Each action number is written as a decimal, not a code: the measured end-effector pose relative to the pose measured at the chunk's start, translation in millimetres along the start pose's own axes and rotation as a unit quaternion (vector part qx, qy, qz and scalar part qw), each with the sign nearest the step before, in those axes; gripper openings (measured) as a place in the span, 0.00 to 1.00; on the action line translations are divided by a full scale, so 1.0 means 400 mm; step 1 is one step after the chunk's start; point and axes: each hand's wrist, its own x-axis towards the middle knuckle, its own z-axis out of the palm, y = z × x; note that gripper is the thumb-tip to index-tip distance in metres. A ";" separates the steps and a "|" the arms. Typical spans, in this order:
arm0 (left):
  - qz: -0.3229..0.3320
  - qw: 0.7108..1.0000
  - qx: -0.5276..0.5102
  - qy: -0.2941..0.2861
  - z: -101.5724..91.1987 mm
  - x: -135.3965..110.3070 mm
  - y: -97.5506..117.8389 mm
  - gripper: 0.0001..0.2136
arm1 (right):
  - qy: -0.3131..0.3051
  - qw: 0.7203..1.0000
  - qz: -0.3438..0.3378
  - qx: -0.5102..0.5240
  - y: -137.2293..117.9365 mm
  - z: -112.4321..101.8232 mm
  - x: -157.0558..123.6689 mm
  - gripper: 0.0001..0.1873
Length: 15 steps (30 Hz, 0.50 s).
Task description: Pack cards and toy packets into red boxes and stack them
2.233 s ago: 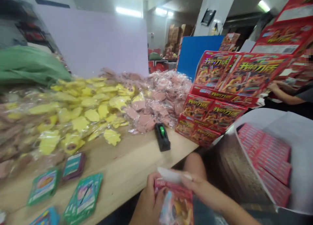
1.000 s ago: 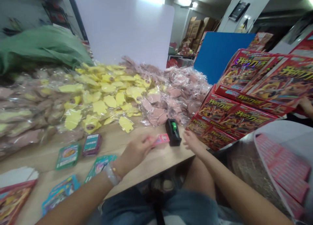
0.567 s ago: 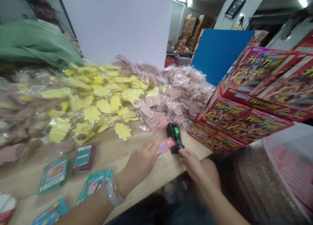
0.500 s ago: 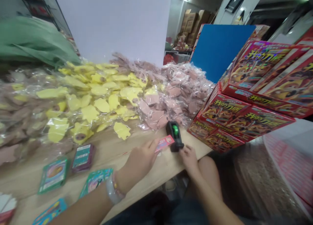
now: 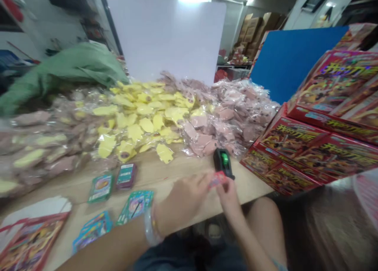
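My left hand (image 5: pixel 189 196), blurred and with a pale bangle at the wrist, pinches a small pink-red printed card (image 5: pixel 217 179). At the card's right end, the thumb and fingertips of my right hand (image 5: pixel 229 196) are closed against it. Any piece of tape between those fingers is too small to make out. Just beyond both hands a black tape dispenser (image 5: pixel 223 163) with a green core stands on the wooden table (image 5: pixel 189 166). Stacks of teal-edged cards (image 5: pixel 100 187), purple-edged cards (image 5: pixel 126 176), fanned cards (image 5: pixel 137 204) and blue cards (image 5: pixel 93 231) lie left of my left arm.
Bagged yellow animal shapes (image 5: pixel 141 117) and bagged pink ones (image 5: pixel 227 117) are heaped along the back. Red printed boxes (image 5: pixel 298 137) are stacked at right. An opened red box (image 5: pixel 35 239) lies at front left. A green sack (image 5: pixel 73 64) and white board (image 5: pixel 168 35) stand behind.
My right hand has moved from the tape dispenser's near end to the card's right end. My left hand still holds the card. The view has turned left, bringing the red box at front left into sight.
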 end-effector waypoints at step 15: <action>-0.350 0.932 0.051 0.076 -0.178 -0.541 -0.464 0.23 | -0.342 0.691 -0.414 -0.485 -0.022 0.423 -0.026 0.19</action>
